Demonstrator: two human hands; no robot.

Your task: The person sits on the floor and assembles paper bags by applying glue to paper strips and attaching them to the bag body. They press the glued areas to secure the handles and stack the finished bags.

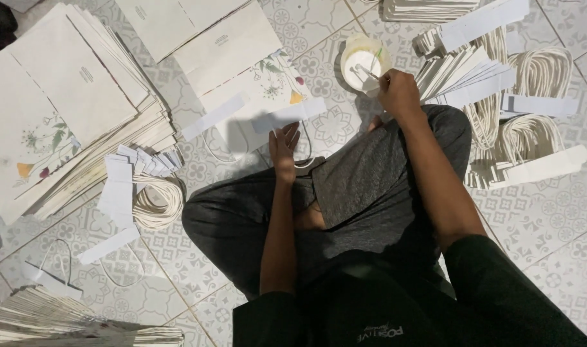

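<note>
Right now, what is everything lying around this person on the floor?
paper bag stack: one tall pile, cream with flower prints, upper left
open paper bag: one, cream, flower print, top centre
glue tub: one, pale, round, top centre
stick: one, thin, in the tub
cord handle bundle: one, cream, left of the knee
cord handles with paper strips: several heaps, white, right
loose paper strips: many, white, left
tiled floor: grey patterned
left hand: flat on a strip
right hand: holding the stick

One head-worn camera looks steeply down from close above the sitter's crossed legs [345, 193], tiled floor [197, 257] filling the view around them.
</note>
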